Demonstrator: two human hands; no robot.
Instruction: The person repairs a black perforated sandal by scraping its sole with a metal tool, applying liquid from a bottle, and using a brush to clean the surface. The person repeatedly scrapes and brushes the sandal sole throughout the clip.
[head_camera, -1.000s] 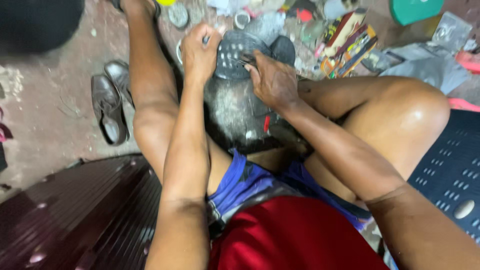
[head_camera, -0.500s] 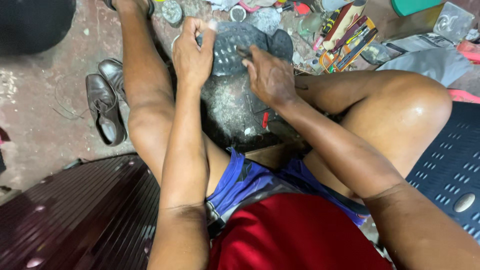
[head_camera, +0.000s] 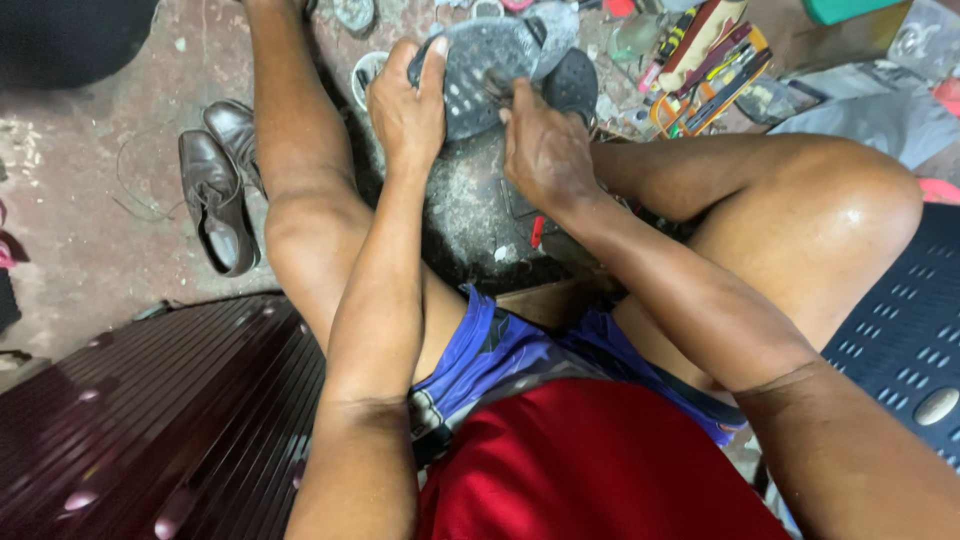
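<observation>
Fingers of left hand (head_camera: 405, 105) grip upturned shoe sole (head_camera: 480, 60), seemingly lengthwise left-right.

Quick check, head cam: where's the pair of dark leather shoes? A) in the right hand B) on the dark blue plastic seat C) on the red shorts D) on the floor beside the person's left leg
D: the pair of dark leather shoes lies on the floor beside the left leg, clear of both hands, which work on the grey perforated sole.

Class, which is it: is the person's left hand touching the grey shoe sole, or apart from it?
Touching. The head view shows the left hand gripping the grey shoe sole, thumb pressed flat on its patterned face.
</observation>
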